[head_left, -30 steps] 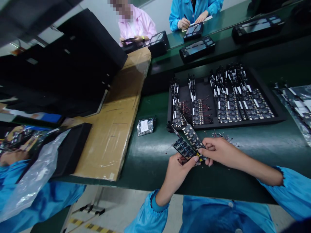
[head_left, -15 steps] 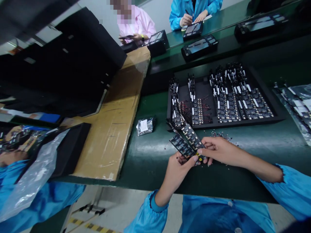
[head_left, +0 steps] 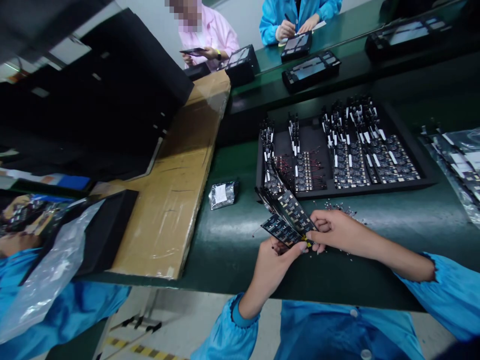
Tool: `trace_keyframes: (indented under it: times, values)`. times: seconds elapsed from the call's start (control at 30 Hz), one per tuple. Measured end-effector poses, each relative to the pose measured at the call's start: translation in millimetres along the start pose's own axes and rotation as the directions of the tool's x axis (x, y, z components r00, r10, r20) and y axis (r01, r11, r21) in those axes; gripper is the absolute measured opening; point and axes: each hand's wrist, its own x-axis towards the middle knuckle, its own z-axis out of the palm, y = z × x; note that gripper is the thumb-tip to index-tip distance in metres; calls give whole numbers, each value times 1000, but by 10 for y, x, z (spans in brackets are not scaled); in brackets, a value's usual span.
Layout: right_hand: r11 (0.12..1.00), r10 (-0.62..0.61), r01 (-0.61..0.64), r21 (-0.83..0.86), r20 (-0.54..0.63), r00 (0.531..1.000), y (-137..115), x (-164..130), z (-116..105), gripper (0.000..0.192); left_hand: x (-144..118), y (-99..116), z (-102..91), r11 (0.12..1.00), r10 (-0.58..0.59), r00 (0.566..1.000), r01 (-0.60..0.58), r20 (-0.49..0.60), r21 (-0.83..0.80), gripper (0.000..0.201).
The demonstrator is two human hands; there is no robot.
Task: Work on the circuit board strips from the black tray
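Item: two thin black rectangular circuit boards (head_left: 288, 219), held fanned above the green bench (head_left: 232, 235). Your left hand (head_left: 275, 262) and right hand (head_left: 332, 229) each pinch the near ends. Likely light, stiff, fragile: grip edges, avoid components. Black tray (head_left: 427, 177) beyond.

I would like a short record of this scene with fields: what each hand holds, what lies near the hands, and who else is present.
left hand: left hand grips the near end of the circuit boards
right hand: right hand pinches the same boards from the right
near: black tray filled with rows of boards; small silver bag on the green table
left side: cardboard sheet
others: two people seated at the far end
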Motion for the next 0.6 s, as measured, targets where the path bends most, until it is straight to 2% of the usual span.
trace_keyframes:
  times: [0.3,0.6]
  values:
    - [1000,6,-6,24,-34,999,-96,-40,32,25,-45,-23,27,987,106,993,-98,-52,130,15]
    - [1000,1,-1,2,-50,999,-72,-40,43,22,-70,-30,41,961,189,978,-167,-87,220,11]
